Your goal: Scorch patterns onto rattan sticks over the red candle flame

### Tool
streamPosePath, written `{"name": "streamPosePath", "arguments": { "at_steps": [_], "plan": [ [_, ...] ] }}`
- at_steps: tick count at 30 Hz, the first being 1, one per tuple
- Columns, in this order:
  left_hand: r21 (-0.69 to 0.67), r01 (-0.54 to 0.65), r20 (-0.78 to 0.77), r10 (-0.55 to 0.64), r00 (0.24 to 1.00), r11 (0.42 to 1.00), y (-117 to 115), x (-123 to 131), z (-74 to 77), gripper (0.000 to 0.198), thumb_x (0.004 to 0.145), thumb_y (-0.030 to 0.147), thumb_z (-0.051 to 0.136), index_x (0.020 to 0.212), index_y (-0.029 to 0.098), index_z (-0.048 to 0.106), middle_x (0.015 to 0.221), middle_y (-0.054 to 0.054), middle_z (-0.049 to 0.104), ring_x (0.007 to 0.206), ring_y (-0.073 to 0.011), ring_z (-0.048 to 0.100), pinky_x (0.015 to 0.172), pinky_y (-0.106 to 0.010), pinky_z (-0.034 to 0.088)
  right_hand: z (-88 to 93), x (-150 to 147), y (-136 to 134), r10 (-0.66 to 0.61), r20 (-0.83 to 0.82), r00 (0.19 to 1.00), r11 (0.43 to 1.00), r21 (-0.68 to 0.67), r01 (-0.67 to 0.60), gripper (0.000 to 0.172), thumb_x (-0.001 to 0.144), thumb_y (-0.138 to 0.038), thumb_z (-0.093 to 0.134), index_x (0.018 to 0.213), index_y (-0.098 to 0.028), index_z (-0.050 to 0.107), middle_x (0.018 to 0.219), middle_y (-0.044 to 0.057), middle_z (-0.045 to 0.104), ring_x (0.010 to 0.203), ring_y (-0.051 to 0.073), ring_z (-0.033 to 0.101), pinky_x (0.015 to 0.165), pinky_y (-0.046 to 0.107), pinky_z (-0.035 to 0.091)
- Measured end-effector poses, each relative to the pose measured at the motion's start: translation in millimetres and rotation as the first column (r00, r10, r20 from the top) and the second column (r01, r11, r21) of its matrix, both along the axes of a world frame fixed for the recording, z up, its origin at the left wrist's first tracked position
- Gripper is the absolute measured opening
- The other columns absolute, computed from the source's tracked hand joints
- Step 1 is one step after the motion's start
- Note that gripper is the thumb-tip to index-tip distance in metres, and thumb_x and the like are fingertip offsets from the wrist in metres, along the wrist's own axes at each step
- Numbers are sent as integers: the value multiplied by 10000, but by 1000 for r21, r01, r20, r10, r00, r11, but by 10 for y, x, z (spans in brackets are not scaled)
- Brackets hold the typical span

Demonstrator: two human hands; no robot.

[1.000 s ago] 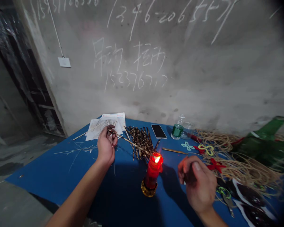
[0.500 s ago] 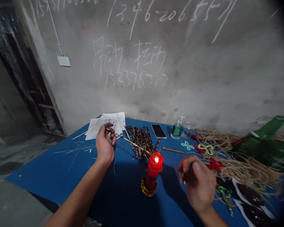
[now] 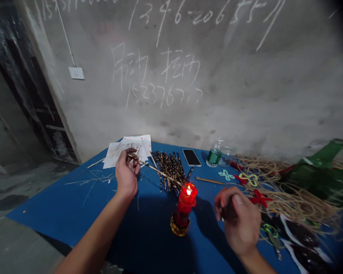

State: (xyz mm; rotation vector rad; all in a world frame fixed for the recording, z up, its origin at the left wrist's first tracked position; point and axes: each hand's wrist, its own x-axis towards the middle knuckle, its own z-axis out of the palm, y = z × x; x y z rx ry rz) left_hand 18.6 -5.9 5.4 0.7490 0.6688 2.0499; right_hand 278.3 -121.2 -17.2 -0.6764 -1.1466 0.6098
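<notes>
Two bare hands work over a blue desk (image 3: 60, 217), and the left hand (image 3: 126, 176) draws the eye: its grip is closed, thumb against fingers, on a thin bamboo stick (image 3: 160, 172). That stick runs right across the desk, its far end right at the flame of a red candle (image 3: 185, 203), which stands in an amber glass holder (image 3: 179, 227) near the middle of the desk. The right hand (image 3: 238, 224) hangs over the near right of the desk with its fingers (image 3: 225, 203) loosely curled (the inside of the curl is in shadow, so I can't tell whether it holds anything). Just beyond the candle lies a heap of dark-mottled sticks (image 3: 168, 171), with a smartphone (image 3: 191, 157) to its right and loose papers (image 3: 128, 150) at the far left. Further right, a bottle of green liquid (image 3: 214, 156) stands just beside a glass jar (image 3: 226, 156), while a tangle of pale fibre strands (image 3: 291, 201) spreads around small knotted red and yellow shapes (image 3: 250, 180). To my eye, the step in hand is heating the stick's tip, and the next move calls for keeping that tip steady at the flame, with the left hand's fingers clear of the heat.
</notes>
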Motion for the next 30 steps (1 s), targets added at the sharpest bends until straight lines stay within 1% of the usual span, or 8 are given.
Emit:
{"name": "streamPosePath", "arguments": {
  "at_steps": [4,8,16,23,30],
  "plan": [
    [-3,5,-1,-5,1000,1000,-4,7,9,164,884,325,671,870,164,700,688,-6,516,523,-86,406,371,-173,183,2,-15,-3,-9,-2,1000,1000,9,9,434,1021,-455,647,679,-188,649,603,5,593,429,113,531,350,182,408],
    [-1,2,-14,-2,1000,1000,-4,-1,-2,202,899,360,662,870,163,698,685,-4,517,520,-86,409,365,-170,188,16,-27,-4,-15,-8,1000,1000,3,15,433,1016,-452,650,674,-188,644,599,5,593,421,109,523,351,183,399],
    [-11,37,-36,-38,999,999,1,-8,-9,200,894,361,661,878,163,685,689,7,507,516,-85,387,361,-168,203,8,-19,17,2,-12,1000,1000,-3,-2,435,1020,-461,642,677,-193,645,597,0,577,434,116,527,355,191,407],
    [-36,18,-40,-20,999,999,-15,7,-1,212,918,366,641,879,162,685,697,-10,511,524,-87,397,373,-171,201,-22,12,3,13,9,1000,1000,-16,-13,443,1026,-470,632,681,-193,654,607,8,597,438,118,532,360,197,404],
    [-39,27,-44,-29,999,999,-28,14,22,209,921,368,652,879,165,680,702,-4,504,523,-88,408,370,-162,216,-19,23,13,7,27,1000,1000,9,-8,426,1047,-427,599,693,-195,653,614,9,588,434,129,529,354,218,393]
  ]
}}
